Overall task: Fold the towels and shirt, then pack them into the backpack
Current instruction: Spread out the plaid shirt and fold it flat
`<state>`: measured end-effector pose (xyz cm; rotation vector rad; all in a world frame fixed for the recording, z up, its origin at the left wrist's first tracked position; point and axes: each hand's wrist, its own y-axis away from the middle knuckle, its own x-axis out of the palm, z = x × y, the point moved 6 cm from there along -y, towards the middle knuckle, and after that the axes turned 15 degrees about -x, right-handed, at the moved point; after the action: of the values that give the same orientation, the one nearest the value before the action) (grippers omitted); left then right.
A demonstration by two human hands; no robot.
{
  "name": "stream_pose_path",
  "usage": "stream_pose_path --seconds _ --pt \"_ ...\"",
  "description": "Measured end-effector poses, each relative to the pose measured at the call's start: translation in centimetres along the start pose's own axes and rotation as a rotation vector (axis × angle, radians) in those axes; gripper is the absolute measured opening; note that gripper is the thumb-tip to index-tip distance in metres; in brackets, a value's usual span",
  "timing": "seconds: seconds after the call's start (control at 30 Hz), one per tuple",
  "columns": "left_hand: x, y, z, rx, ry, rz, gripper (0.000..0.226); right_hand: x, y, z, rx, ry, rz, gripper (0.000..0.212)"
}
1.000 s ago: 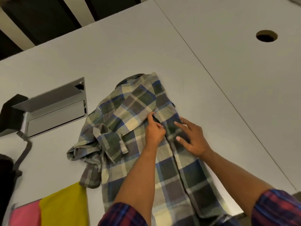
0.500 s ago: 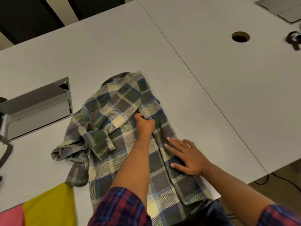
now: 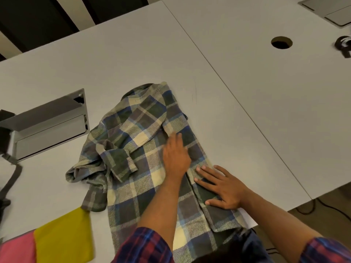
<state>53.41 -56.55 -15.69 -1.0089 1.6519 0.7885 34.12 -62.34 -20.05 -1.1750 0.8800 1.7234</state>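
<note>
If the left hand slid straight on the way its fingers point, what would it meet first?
The left hand lies flat on the shirt, fingers aimed up towards the collar. It would likely meet the folded panel's edge just ahead first, then the collar; cloth height is hard to judge.

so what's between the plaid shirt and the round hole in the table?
Head view: only bare table, crossed by a thin seam line. Nothing lies between the plaid shirt and the round hole.

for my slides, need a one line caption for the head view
Both hands, left hand and right hand, flat on a plaid shirt spread on a white table.
</note>
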Motion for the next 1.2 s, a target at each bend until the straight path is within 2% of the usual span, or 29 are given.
stream_pose_path --seconds 0.07,0.2,0.5,0.6,0.7,0.8,0.9,0.97,1.07,1.2 --pt "1.8 2.8 -0.4 0.102 -0.018 0.119 0.07 0.3 0.3 0.7 -0.021 -0.022 0.002 0.077" --pt "4.6 6.8 1.4 0.111 -0.094 0.303 0.088 1.6 1.4 2.2 -0.068 -0.027 0.057 0.077" --pt "3.4 6.8 5.0 0.23 -0.253 0.467 0.11 1.3 3.7 4.4 -0.181 -0.026 0.165 0.07" --pt "2.6 6.0 4.9 0.238 -0.28 0.544 0.109 1.0 3.4 4.4 -0.207 0.017 0.182 0.07" --pt "0.7 5.1 4.0 0.235 -0.269 0.486 0.085 0.1 2.5 4.3 -0.244 0.019 0.179 0.069" --pt "-2.8 4.8 4.5 0.193 -0.157 0.226 0.057 -1.5 1.5 3.6 -0.139 -0.026 0.049 0.062" --pt "-6.2 4.7 7.2 0.068 -0.071 -0.096 0.053 -2.0 1.6 2.4 0.024 -0.048 -0.006 0.062" --pt "-7.4 4.5 9.8 -0.126 -0.078 -0.187 0.064 -1.0 2.0 2.4 0.004 -0.052 0.068 0.071" --pt "-8.0 4.5 13.8 -0.484 -0.015 -0.179 0.085 0.6 2.7 2.8 -0.017 -0.032 0.151 0.088" --pt "-7.8 5.0 17.6 -0.825 0.259 -0.055 0.103 0.8 2.7 3.1 0.001 -0.03 0.105 0.094"
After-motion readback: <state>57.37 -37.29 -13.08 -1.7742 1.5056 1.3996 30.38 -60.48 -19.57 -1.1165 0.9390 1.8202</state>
